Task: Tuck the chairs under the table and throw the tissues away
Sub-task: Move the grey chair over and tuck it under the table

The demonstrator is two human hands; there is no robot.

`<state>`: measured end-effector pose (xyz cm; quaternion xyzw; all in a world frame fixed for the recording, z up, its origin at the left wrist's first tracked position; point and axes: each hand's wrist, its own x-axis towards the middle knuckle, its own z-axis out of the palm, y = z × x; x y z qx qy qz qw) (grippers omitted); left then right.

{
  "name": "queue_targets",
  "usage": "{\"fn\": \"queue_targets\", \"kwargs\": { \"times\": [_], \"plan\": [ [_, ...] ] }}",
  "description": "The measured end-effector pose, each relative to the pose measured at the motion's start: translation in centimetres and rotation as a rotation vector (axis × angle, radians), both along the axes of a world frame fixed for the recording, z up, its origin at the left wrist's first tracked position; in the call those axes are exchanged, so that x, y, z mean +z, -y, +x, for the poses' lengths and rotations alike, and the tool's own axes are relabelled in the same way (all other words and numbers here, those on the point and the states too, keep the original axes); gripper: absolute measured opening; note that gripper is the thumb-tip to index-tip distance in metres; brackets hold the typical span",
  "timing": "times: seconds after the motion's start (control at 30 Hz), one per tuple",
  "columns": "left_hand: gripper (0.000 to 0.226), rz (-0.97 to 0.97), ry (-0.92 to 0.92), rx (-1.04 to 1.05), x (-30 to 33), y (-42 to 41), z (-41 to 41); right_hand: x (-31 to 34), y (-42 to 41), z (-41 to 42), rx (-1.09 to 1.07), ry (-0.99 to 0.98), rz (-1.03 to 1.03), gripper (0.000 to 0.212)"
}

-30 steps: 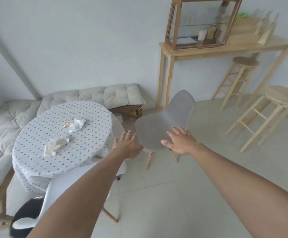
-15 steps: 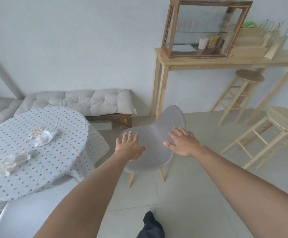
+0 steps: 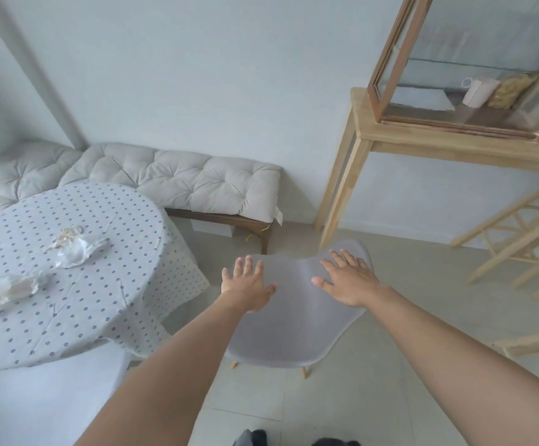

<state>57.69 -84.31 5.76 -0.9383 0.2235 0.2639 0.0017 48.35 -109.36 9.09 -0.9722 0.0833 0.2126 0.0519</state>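
A grey shell chair (image 3: 294, 329) with wooden legs stands on the floor, apart from the round table (image 3: 107, 304) and to its right. The table wears a dotted cloth. My left hand (image 3: 249, 286) hovers over the left edge of the chair's back, fingers spread. My right hand (image 3: 348, 281) lies over the right top of the back, fingers apart too. Neither hand is closed around the chair. Two crumpled tissues lie on the cloth: one (image 3: 75, 247) toward the middle, one (image 3: 4, 292) near the left edge. A white chair (image 3: 46, 403) sits at the table's near side.
A cushioned bench (image 3: 197, 185) runs along the wall behind the table. A tall wooden console table (image 3: 422, 140) carrying a glass cabinet (image 3: 474, 59) stands at the right, with wooden stools (image 3: 519, 236) beneath and beside it. Tiled floor surrounds the grey chair.
I have come closer to the grey chair, which now looms larger. Both hands have gone from in front of it to over its backrest. The table has shifted left in view.
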Motion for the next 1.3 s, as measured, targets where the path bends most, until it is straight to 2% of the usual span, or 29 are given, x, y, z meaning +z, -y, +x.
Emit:
{"fn": "queue_targets", "kwargs": {
  "times": [0.23, 0.43, 0.57, 0.87, 1.07, 1.3],
  "plan": [
    [0.082, 0.016, -0.022, 0.259, -2.6, 5.1, 1.4, -2.7, 6.5, 8.2, 0.285, -0.046, -0.036, 0.076],
    [0.084, 0.01, -0.069, 0.563, -3.2, 9.6, -2.9, -3.7, 10.3, 12.0, 0.602, -0.103, -0.047, 0.074],
    [0.084, -0.012, -0.061, 0.701, -2.9, 13.3, -5.6, -3.7, 11.9, 12.7, 0.733, -0.1, -0.039, 0.074],
    [0.085, -0.055, -0.04, 0.81, -4.2, 19.8, -10.4, -5.3, 15.8, 11.2, 0.871, -0.063, -0.043, 0.078],
    [0.084, -0.051, -0.085, 0.883, -6.0, 24.6, -13.5, -6.8, 19.0, 10.6, 0.967, -0.135, -0.064, 0.077],
    [0.08, 0.005, -0.094, 0.994, -8.1, 32.0, -13.9, -9.5, 20.8, 14.1, 1.207, -0.205, -0.055, 0.078]
  ]
}}
